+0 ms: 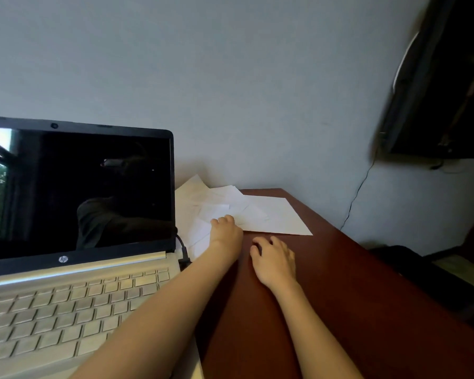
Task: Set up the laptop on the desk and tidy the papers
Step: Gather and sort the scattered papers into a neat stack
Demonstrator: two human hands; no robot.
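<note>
Left hand (pixel 226 231): reaches forward past the right corner of the laptop, knuckles up, fingers curled down onto the near edge of the papers (pixel 271 214). The fingertips are hidden under the knuckles, so I cannot tell whether they pinch a sheet or only press on it.

Right hand (pixel 274 259): just to the right of the left hand and slightly nearer the person. It lies palm down on the desk (pixel 340 283), fingers loosely bent with the tips on the wood, holding nothing. The near edge of the papers lies just beyond its fingertips; contact cannot be confirmed.

Papers: several white sheets in a loose, overlapping spread, under and beyond the left hand's fingers, reaching to the wall (pixel 230 91). The largest sheet extends rightward, beyond the right hand.

Laptop (pixel 66 305): left of both hands, lid raised, screen dark and reflective. The left forearm crosses its right front corner. A black plug (pixel 184 254) sits in its right side, just left of the left wrist.

Surroundings: a dark wall-mounted panel (pixel 449 91) is high and to the right of the hands, blurred. A thin cable (pixel 356 198) runs down the wall beneath it. A dark bag (pixel 422 272) lies off the desk edge, right of the right hand.
</note>
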